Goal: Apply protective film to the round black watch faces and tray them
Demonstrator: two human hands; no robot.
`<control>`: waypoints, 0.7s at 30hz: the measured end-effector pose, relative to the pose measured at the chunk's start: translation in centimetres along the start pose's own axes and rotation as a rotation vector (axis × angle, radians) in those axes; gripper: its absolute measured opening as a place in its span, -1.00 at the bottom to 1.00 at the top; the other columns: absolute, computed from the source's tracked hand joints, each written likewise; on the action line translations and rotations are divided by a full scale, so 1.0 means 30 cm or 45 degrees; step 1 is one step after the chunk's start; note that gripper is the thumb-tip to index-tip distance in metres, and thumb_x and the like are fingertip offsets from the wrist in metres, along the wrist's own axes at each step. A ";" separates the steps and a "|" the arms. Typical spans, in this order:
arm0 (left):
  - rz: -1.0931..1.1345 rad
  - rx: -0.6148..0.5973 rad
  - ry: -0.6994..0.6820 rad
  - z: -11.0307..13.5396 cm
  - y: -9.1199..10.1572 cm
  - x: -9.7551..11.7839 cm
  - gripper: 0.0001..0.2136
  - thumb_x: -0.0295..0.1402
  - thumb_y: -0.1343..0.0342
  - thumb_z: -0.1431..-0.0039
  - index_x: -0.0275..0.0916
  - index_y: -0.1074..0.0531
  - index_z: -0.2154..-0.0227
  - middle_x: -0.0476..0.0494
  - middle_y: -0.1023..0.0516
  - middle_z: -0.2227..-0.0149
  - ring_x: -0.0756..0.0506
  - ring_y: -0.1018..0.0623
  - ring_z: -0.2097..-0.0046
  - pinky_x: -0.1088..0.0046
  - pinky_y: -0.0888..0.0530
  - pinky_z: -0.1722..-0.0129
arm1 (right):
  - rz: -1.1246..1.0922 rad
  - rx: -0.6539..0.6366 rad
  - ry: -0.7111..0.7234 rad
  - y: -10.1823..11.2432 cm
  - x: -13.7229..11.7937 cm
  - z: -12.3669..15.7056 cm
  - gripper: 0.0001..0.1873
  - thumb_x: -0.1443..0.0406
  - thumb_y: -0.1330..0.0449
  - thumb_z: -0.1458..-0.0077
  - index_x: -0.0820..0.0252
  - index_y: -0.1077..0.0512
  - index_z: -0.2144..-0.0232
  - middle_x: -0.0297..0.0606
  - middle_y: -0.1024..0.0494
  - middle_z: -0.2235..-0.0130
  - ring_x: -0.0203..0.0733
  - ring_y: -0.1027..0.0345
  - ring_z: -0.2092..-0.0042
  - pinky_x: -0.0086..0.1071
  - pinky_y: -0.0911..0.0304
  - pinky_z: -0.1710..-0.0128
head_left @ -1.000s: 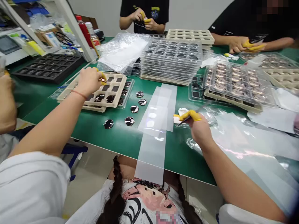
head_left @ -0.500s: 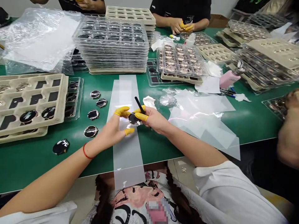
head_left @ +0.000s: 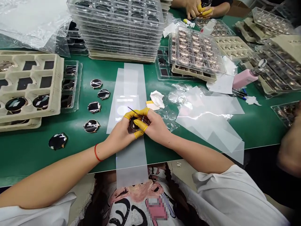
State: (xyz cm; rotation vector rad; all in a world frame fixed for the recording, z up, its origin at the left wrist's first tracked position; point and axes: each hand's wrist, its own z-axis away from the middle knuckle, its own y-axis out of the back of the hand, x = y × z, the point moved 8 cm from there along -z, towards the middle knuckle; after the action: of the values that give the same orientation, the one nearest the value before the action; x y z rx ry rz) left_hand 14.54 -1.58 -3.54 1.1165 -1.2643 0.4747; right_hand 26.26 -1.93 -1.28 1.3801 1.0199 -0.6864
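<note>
White printed shirt (head_left: 131, 207) at the near edge, green table (head_left: 23, 153) just past it. Translucent strips (head_left: 131, 169) ran from near to far, overlapping. Both hands were close together over them, yellow finger covers (head_left: 141, 124) on. Left hand (head_left: 118, 133), red cord (head_left: 96, 153) at the wrist, pinched a dark round piece (head_left: 133, 124) by the rim, finger and thumb on opposite sides. Right hand (head_left: 156, 127) gripped a thin dark tool (head_left: 133, 110), end pointing left, with its thumb laid over the piece. Could not tell whether the tool touched the piece, or whether the piece was clear of the strips.

Left of the hands, five loose glossy discs (head_left: 57, 141) lay in a bent row, the two farthest just beside each other. Farther left, a beige tray (head_left: 58, 84) held dark shapes and discs, right beside a clear tray (head_left: 77, 91). Right of the hands: white wad (head_left: 157, 99) on a yellow-and-white block (head_left: 150, 105), crumpled film (head_left: 176, 94), spread translucent sheets (head_left: 204, 125). Past those, pens (head_left: 240, 93) and a tilted pink bottle (head_left: 244, 78).

Far centre stood a tall tray stack (head_left: 122, 40); to its right, coppery discs (head_left: 196, 50) in clear trays. Farthest, a co-worker's hands (head_left: 194, 9) were together, contents too small to tell.
</note>
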 end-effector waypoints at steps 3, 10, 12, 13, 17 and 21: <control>-0.021 0.017 -0.071 0.000 0.000 0.011 -0.56 -0.36 -0.19 -0.16 -0.23 -0.21 -0.07 -0.22 -0.53 0.02 -0.11 -0.59 0.06 0.35 -0.57 0.11 | 0.055 -0.045 0.061 -0.002 -0.019 0.005 -0.78 0.33 -0.20 -0.15 0.14 -0.45 0.11 -0.27 -0.47 0.20 -0.25 -0.34 0.21 -0.34 -0.30 0.20; 0.052 -0.113 0.047 0.009 -0.021 -0.007 -0.55 -0.20 -0.19 -0.16 -0.25 -0.23 -0.03 -0.23 -0.55 0.12 -0.15 -0.61 0.17 0.32 -0.59 0.25 | 0.230 -0.164 0.114 0.025 -0.035 0.013 -0.89 0.34 -0.19 -0.17 0.14 -0.46 0.22 -0.20 -0.42 0.14 -0.19 -0.37 0.15 -0.30 -0.37 0.20; 0.007 -0.089 0.116 0.007 -0.007 -0.012 -0.58 -0.17 -0.20 -0.13 -0.26 -0.30 0.01 -0.21 -0.57 0.14 -0.15 -0.61 0.20 0.29 -0.58 0.25 | 0.315 -0.136 0.168 0.027 -0.041 0.016 -0.87 0.30 -0.19 -0.19 0.14 -0.45 0.19 -0.18 -0.44 0.13 -0.17 -0.39 0.14 -0.30 -0.38 0.23; -0.036 -0.072 0.135 0.006 0.002 -0.012 -0.59 -0.19 -0.21 -0.10 -0.26 -0.33 0.04 -0.20 -0.57 0.14 -0.16 -0.61 0.19 0.29 -0.57 0.23 | 0.360 -0.132 0.195 0.022 -0.045 0.019 -0.82 0.26 -0.20 -0.20 0.15 -0.45 0.14 -0.16 -0.44 0.11 -0.16 -0.40 0.14 -0.31 -0.38 0.26; -0.321 -0.043 0.088 0.006 0.023 0.010 -0.79 -0.29 -0.15 -0.10 -0.23 -0.43 0.21 -0.17 -0.58 0.15 -0.19 -0.60 0.15 0.28 -0.54 0.19 | 0.599 -0.141 0.266 -0.018 -0.053 0.038 -0.58 0.09 -0.23 -0.19 0.19 -0.41 0.00 -0.06 -0.46 0.04 -0.12 -0.42 0.18 -0.31 -0.36 0.38; -0.353 -0.043 0.191 0.015 0.033 -0.001 -0.71 -0.30 -0.15 -0.11 -0.21 -0.43 0.09 -0.16 -0.57 0.06 -0.18 -0.61 0.13 0.29 -0.54 0.17 | 0.677 -0.104 0.322 -0.024 -0.063 0.053 -0.69 0.13 -0.18 -0.22 0.20 -0.45 0.09 -0.07 -0.50 0.07 -0.13 -0.42 0.20 -0.31 -0.34 0.39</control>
State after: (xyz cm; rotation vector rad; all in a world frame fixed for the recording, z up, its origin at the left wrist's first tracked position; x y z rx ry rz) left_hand 13.51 -1.53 -3.22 1.1836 -0.9661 0.3205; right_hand 25.09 -3.90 -0.09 1.6026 0.8089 -0.0769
